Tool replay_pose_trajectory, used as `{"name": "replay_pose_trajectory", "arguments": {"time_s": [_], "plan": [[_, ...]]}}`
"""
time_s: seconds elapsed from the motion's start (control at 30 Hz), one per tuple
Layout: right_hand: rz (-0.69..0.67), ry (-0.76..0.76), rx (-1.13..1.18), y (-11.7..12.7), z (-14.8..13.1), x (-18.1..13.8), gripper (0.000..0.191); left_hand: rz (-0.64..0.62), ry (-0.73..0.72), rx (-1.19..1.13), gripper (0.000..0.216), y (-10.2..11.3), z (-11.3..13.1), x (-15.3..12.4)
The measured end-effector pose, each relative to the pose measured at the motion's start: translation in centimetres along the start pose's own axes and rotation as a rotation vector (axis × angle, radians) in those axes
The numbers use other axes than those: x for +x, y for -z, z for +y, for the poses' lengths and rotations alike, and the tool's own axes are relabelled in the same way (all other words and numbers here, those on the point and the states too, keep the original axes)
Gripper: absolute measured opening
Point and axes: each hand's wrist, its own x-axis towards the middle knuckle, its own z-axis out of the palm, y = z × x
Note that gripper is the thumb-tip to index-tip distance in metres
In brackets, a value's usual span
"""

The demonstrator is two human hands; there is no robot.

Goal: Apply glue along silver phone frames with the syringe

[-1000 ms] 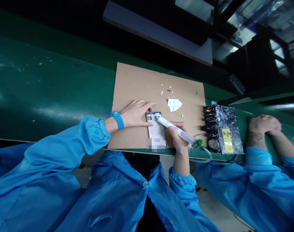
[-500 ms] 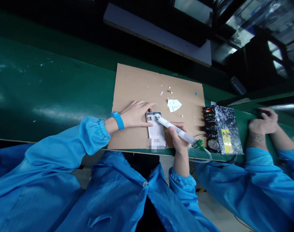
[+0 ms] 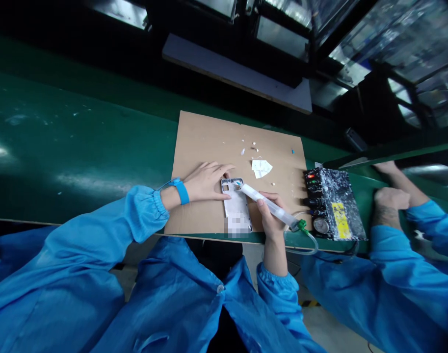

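A silver phone frame [image 3: 236, 203] lies on a brown cardboard sheet [image 3: 209, 142] near the bench's front edge. My left hand [image 3: 205, 181] rests flat beside the frame's upper left corner, fingers stretched out and touching it; a blue wrist strap [image 3: 180, 190] circles that wrist. My right hand [image 3: 271, 213] grips a clear glue syringe [image 3: 268, 203] like a pen. The syringe's tip touches the top edge of the frame. A green fitting and clear hose [image 3: 304, 233] trail from its rear end.
A spattered black dispenser box [image 3: 334, 203] with knobs and lights stands right of the cardboard. A crumpled white paper scrap [image 3: 261, 166] and small bits lie on the cardboard. Another person's hands [image 3: 391, 196] and blue sleeves are at the right. The green belt [image 3: 80, 142] stretches left.
The view has shifted slightly, so everything sits a bit lower. My hands and the syringe keep their place on the frame. The other person's hands have moved apart at the right.
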Motion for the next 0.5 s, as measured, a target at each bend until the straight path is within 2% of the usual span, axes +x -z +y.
{"name": "replay_pose_trajectory", "arguments": {"time_s": [0.3,0.43,0.5], "plan": [[0.135,0.043,0.091,-0.1,0.6,0.2,0.046,0.014,0.009,-0.02,0.096,0.6,-0.4,-0.1],[0.213,0.067,0.107,-0.1,0.4,0.3,0.044,0.036,0.077,0.036,0.112,2.9,-2.2,0.6],[0.23,0.084,0.11,-0.1,0.4,0.4,0.044,0.133,0.161,0.098,0.114,5.0,-3.9,1.3]]}}
